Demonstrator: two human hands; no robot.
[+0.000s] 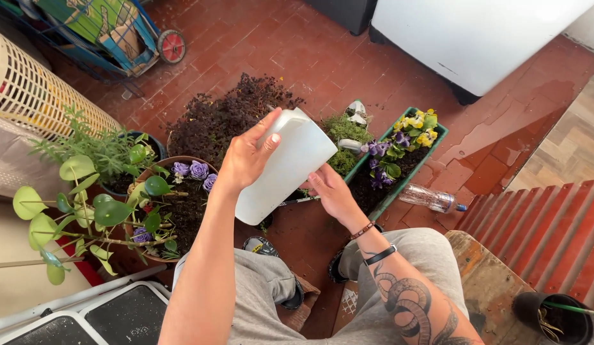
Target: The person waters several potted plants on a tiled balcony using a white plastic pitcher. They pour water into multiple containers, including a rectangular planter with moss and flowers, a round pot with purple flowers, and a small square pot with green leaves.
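Head view | left hand and right hand clamped on white jug | purple-flower pot beside, green planter right

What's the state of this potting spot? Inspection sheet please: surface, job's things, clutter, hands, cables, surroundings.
Surface: red tile floor, wet patches at right.
Job's things: white plastic jug, tilted, held over the pots.
Clutter: clear plastic bottle lying on the floor beside the green planter of yellow and purple pansies; brown pot with purple flowers; dark-leaved plant; round-leaved plant.
Hands: left hand grips the jug's upper side; right hand supports its lower end.
Cables: nothing seen.
Surroundings: white appliance, blue wheeled cart, cream lattice basket, red slatted boards, small black pot.
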